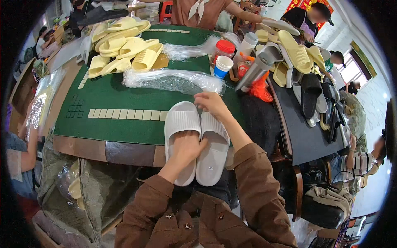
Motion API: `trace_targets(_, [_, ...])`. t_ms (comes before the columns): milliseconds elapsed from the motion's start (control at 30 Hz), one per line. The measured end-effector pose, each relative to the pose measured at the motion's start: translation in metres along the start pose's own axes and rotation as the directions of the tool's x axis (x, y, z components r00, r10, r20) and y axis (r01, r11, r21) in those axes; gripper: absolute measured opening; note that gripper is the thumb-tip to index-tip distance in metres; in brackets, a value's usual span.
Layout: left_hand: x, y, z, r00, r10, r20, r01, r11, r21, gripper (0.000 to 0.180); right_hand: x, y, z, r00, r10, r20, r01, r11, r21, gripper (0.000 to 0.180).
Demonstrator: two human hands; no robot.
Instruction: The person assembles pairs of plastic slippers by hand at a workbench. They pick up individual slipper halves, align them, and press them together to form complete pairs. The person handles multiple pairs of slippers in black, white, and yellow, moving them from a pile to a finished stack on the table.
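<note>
A red-lidded jar (223,48) and a blue-and-white cup (223,67) are being displayed beside the right edge of a green-topped surface (111,130), their contents being impossible to make out. At the near edge, a left grey slipper (182,117) and a right grey slipper (212,153) are being set side by side, heels overhanging. The left slipper is being held by the left hand (187,145), its fingers being tucked under the strap. The narrowed right hand (211,103) is being held at the right slipper's toe; whether anything is being pinched cannot be told.

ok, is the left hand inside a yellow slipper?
No, the left hand reaches into a gray slipper, under its ribbed strap.
</note>
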State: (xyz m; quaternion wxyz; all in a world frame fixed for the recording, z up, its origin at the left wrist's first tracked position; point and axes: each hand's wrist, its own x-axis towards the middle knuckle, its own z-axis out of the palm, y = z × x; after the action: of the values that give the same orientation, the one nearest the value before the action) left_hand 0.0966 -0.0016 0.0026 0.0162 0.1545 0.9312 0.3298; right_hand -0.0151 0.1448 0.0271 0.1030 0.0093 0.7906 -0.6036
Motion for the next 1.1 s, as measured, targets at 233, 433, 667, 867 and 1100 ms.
trace_targets(233, [0.002, -0.004, 0.003, 0.992, 0.112, -0.065, -0.104, 0.988, 0.11, 0.043, -0.022, -0.012, 0.011, 0.99, -0.141, -0.02, 0.142, 0.989, 0.034, 0.02])
trace_targets(433, [-0.024, 0.008, -0.043, 0.946, 0.31, -0.101, -0.293, 0.944, 0.152, 0.033, -0.029, -0.005, 0.008, 0.972, -0.22, -0.08, 0.226, 0.97, 0.086, 0.018])
trace_targets(667, [0.022, 0.034, -0.089, 0.959, 0.156, -0.238, -0.19, 0.974, -0.126, 0.02, -0.038, 0.002, 0.005, 0.938, -0.272, -0.215, 0.299, 0.948, 0.105, 0.013])
trace_targets(867, [0.09, -0.014, -0.037, 0.966, 0.17, -0.196, -0.233, 0.903, -0.362, 0.018, -0.032, 0.011, 0.018, 0.903, -0.321, -0.286, 0.367, 0.922, 0.122, 0.012])
trace_targets(1100, [0.085, -0.017, -0.024, 0.98, 0.017, -0.199, -0.127, 0.823, -0.554, 0.011, -0.036, 0.018, 0.019, 0.884, -0.368, -0.288, 0.382, 0.924, -0.01, 0.016])
